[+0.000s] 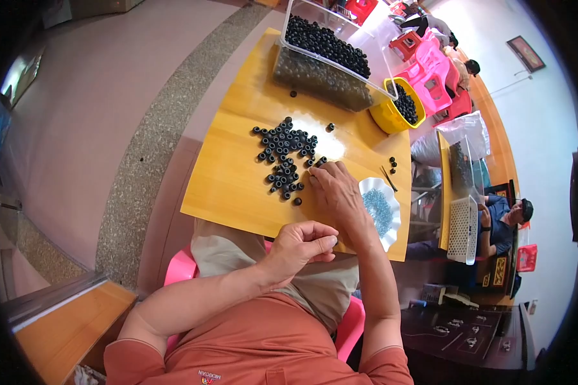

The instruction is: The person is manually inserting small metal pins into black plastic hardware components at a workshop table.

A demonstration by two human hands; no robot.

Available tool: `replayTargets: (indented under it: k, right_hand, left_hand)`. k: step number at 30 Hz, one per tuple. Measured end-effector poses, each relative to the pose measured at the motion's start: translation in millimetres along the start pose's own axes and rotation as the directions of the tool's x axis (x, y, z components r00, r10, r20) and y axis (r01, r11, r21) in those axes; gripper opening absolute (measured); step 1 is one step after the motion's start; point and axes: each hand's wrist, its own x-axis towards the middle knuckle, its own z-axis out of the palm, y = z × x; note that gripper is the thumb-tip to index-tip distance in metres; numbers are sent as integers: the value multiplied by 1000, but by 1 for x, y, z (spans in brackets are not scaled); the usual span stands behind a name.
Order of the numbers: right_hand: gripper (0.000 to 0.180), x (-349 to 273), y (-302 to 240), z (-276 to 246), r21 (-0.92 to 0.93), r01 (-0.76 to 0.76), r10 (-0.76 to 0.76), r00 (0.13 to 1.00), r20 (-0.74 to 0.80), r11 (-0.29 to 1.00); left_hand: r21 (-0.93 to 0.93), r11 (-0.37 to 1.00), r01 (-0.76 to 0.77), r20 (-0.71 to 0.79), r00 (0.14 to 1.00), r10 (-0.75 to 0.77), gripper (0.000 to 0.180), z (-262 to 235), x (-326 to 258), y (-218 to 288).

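A loose cluster of small black hollow round pieces (282,141) lies on the wooden table (237,205). At the cluster's right edge, my right hand (337,189) rests low over the table, its fingers bent together and their tips beside a few pieces. What these fingertips hold, if anything, I cannot make out. My left hand (298,250) is raised at the table's near edge, thumb pressed to curled fingers. A dark speck shows by its thumb tip, too small to name. Right of my right hand, a white wavy-rimmed dish (394,230) holds tiny light-blue bits (377,208).
A clear plastic bin (327,77) of black pieces stands at the table's far end, beside a yellow tub (385,117) of more. Thin dark sticks (389,179) lie near the right edge. Another person (499,221) sits at right near a white basket (462,231).
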Motion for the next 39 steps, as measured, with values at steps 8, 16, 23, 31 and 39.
replayTargets:
  k: [8, 16, 23, 31, 39]
  right_hand:
    - [16, -17, 16, 2, 275, -58, 129, 960, -247, 960]
    - [11, -58, 1, -7, 736, -193, 456, 873, -173, 649]
    - [10, -86, -10, -13, 854, -174, 486, 868, -102, 491]
    - [6, -102, -22, -21, 878, -188, 508, 858, -71, 440]
    - [6, -111, -29, -8, 971, -43, 553, 827, -98, 236]
  left_hand:
    - [-4, 1000, -6, -3, 1000, 6, 15, 3, 1, 2]
    - [7, 999, -52, -30, 998, 53, 14, 3, 0, 4]
    - [28, 998, -55, -39, 998, 56, 14, 7, -3, 5]
    - [41, 996, -84, -19, 996, 85, 14, 5, -2, 2]
    - [53, 995, -84, -23, 996, 85, 12, 6, -2, 0]
